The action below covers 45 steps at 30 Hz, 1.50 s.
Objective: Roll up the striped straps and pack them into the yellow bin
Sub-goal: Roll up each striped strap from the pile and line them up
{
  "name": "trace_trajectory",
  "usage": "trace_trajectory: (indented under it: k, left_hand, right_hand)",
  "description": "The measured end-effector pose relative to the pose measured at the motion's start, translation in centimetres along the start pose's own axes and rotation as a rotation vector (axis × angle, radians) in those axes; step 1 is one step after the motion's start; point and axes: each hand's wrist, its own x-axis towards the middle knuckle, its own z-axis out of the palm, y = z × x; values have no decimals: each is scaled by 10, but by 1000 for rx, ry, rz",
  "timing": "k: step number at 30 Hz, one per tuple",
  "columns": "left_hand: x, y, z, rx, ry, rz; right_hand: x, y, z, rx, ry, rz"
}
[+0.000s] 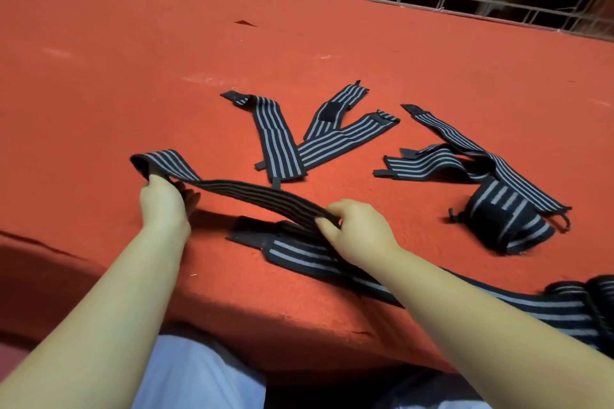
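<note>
The red felt counter (299,43) fills nearly the whole view, and the yellow bin is nowhere in sight, so packing is a later step by my reckoning.

Loose striped straps lie spread across the counter. A long strap (498,304) runs from below your right wrist out to the lower right edge, flat and unrolled. To the right sits a tangled heap (478,173) of several straps, one of them loosely coiled (508,219) at the near end. In the middle three straps (315,136) overlap in a fan, lying flat with their dark fastening patches showing.

Between your hands is the strap in hand (239,189), lifted off the counter and stretched in a shallow arc. Your left hand (162,202) has its grip clenched around one end, which folds over your fingers into a small loop; that fold looks like the start of a roll core. Your right hand (355,229) pinches the other part of the same strap between thumb and fingertips, keeping it taut so it feeds straight.

Holding it raised and tensioned likely keeps the stripes aligned and stops the elastic from twisting as you wind it.
</note>
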Motion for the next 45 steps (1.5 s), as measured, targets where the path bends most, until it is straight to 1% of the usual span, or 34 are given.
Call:
trace_trajectory:
  k: [1, 3, 6, 8, 10, 12, 14, 15, 16, 17, 18, 20, 21, 22, 23, 24, 25, 26, 28, 29, 31, 33, 34, 35, 37, 38, 39, 40, 41, 42, 43, 45]
  left_hand:
    - [-4, 1, 3, 65, -21, 60]
    - [-15, 1, 11, 217, -113, 194]
    - [-31, -10, 28, 469, -308, 368]
    - [-42, -21, 39, 634, -426, 457]
    - [-54, -34, 52, 738, -551, 492]
    - [-66, -47, 65, 852, -664, 532]
    - [-75, -58, 81, 943, -695, 586]
    - [-79, -62, 89, 952, -697, 608]
    - [-83, -65, 97, 955, -703, 620]
    - [-87, -67, 105, 952, -714, 632]
    - [-89, -69, 114, 952, -724, 638]
    - [-92, -68, 129, 950, -726, 663]
    - [-93, -66, 138, 957, -710, 669]
    - [-94, -65, 146, 975, -680, 675]
    - [-95, -63, 155, 1014, -640, 689]
    - [-97, -64, 164, 1078, -587, 706]
    - [-98, -65, 172, 1163, -535, 718]
    - [-99, -70, 179, 1254, -497, 715]
    - [-97, -87, 186, 1446, -487, 669]
    - [-96, -99, 185, 1556, -516, 632]
    - [-92, -125, 177, 1767, -633, 529]
    - [-89, -142, 165, 1905, -711, 477]
    - [-89, -146, 161, 1948, -715, 489]
    - [-91, -146, 160, 1978, -704, 516]
    - [-99, -144, 163, 1985, -691, 601]
    - [-106, -144, 166, 1930, -707, 661]
    - [-114, -145, 169, 1826, -745, 715]
    - [-123, -147, 173, 1691, -801, 744]
    - [-133, -150, 179, 1546, -864, 733]
    - [-143, -155, 185, 1397, -921, 660]
    - [-154, -158, 192, 1248, -967, 512]
    - [-179, -161, 204, 970, -1022, 106]
  right_hand:
    - [2, -3, -5, 12, -7, 31]
    - [9, -5, -19, 111, -3, 101]
    - [23, 8, -47, 368, 85, 245]
    - [31, 27, -67, 427, 144, 331]
    - [34, 49, -90, 311, 91, 378]
    - [32, 71, -111, 15, -111, 375]
    - [29, 86, -128, -287, -332, 361]
    - [31, 94, -134, -349, -379, 362]
    - [35, 101, -141, -338, -376, 392]
    - [41, 108, -147, -290, -340, 439]
    - [50, 116, -155, -236, -264, 476]
    - [75, 133, -171, -140, -20, 502]
    - [88, 141, -178, -56, 134, 489]
    - [99, 143, -186, 79, 277, 463]
    - [107, 143, -193, 231, 378, 412]
    - [113, 140, -199, 355, 400, 354]
    - [116, 136, -200, 418, 353, 325]
    - [118, 136, -194, 413, 262, 352]
    - [115, 139, -172, 289, 95, 436]
    - [111, 145, -156, 218, 39, 444]
    - [98, 160, -123, 96, -68, 408]
    - [82, 174, -102, -20, -170, 384]
    - [73, 180, -98, -95, -178, 376]
    - [66, 186, -96, -187, -148, 370]
    - [53, 197, -102, -378, -61, 407]
    - [48, 205, -106, -426, -16, 470]
    - [42, 211, -111, -421, 18, 551]
    - [35, 217, -116, -353, 33, 643]
    - [27, 222, -119, -239, 34, 720]
    - [20, 226, -121, -112, 16, 772]
    - [13, 228, -121, -20, 6, 787]
    - [0, 231, -116, 49, 52, 782]
